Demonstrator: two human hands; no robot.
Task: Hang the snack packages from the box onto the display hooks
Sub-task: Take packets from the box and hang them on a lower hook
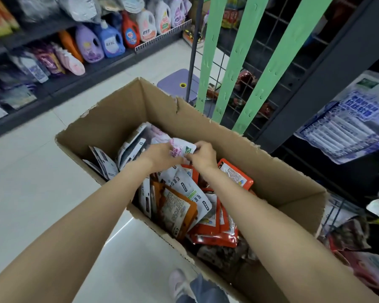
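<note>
Pink-and-white snack package [181,148] pinched between left hand [162,155] and right hand [202,155] over cardboard box [123,114], orange packets [217,219] below, green hanging strips [236,55] far right.

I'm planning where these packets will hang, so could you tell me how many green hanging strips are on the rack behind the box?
3. The left strip hangs nearest the rack's edge pole, the middle strip beside it, and the right strip slants furthest right. The box hides their lower ends.

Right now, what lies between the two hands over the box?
In the head view, a pink-and-white snack package spans the gap; the left hand and right hand each pinch it above the cardboard box.
</note>
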